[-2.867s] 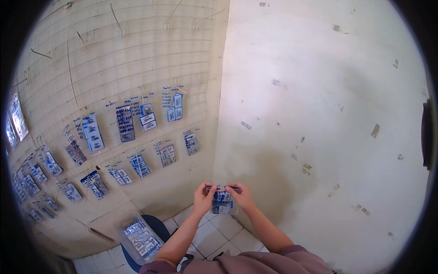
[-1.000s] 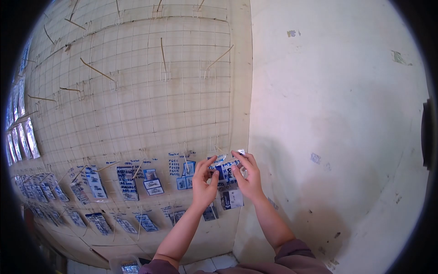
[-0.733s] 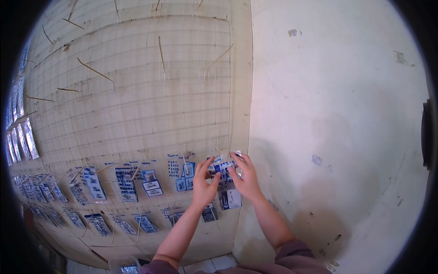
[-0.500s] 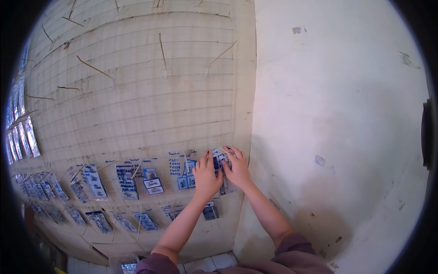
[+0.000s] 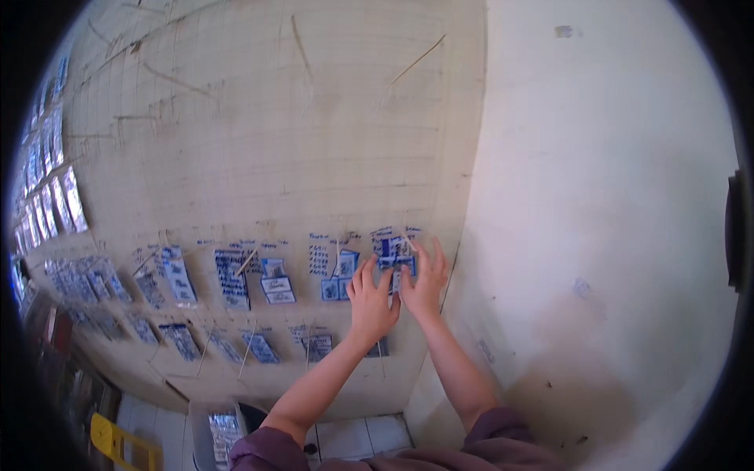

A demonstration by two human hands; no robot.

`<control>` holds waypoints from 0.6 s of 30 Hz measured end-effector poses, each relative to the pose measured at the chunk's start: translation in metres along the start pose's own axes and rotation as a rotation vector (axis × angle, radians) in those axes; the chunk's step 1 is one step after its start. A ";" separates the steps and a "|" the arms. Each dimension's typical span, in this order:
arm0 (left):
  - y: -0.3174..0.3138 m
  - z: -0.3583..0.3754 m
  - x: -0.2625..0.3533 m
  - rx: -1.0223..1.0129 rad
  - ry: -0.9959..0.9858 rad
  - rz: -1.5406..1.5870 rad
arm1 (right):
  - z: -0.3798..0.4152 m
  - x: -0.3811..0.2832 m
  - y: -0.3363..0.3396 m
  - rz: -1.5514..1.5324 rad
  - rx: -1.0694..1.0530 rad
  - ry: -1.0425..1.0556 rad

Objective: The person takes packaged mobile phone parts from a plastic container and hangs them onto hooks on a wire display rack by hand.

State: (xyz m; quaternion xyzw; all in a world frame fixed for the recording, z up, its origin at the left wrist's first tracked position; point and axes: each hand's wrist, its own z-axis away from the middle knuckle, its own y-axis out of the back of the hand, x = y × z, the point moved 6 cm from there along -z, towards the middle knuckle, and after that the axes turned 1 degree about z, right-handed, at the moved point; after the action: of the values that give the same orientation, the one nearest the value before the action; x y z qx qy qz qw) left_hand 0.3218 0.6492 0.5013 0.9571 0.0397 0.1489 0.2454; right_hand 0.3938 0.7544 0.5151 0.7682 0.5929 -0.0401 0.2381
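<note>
Two walls meet in a corner that runs down the middle of the view: the left one carries a wire grid panel point(image 5: 236, 141) with thin hooks sticking out of it, the right one is a bare plaster wall point(image 5: 613, 196) with a few faint marks. Rows of small blue-and-white packets point(image 5: 228, 279) hang along the lower part of the grid, and their printing is too small and blurred to read; those at the far left edge smear into the dark rim of the lens. Both hands are raised against the grid next to the corner. The left hand point(image 5: 371, 302) lies with fingers spread and straight, its fingertips on the lower left of a small packet point(image 5: 393, 255) that sits against the grid at the right end of the upper row. The right hand point(image 5: 425, 284) is likewise open, fingers fanned over the packet's right side and covering part of it, so whether either hand pinches it cannot be told. At the bottom, a clear bin point(image 5: 214, 430) of more packets and a yellow object point(image 5: 118, 443) are cut off by the frame edge.
</note>
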 end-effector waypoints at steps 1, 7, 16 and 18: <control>0.003 0.015 -0.001 -0.011 0.028 0.063 | 0.012 -0.002 0.007 -0.082 0.059 -0.052; 0.021 0.115 -0.017 -0.105 0.110 0.164 | 0.098 -0.023 0.021 -0.458 0.031 -0.212; 0.124 0.240 -0.083 -0.060 0.274 0.057 | 0.210 -0.144 0.022 -0.570 -0.240 -0.096; 0.159 0.270 -0.098 -0.074 0.302 0.018 | 0.236 -0.182 0.017 -0.576 -0.282 -0.087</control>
State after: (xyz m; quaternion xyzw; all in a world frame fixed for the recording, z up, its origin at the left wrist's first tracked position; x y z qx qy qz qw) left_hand 0.3115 0.3717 0.3266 0.9145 0.0622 0.2946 0.2703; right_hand 0.4078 0.4912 0.3751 0.5257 0.7750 -0.0562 0.3463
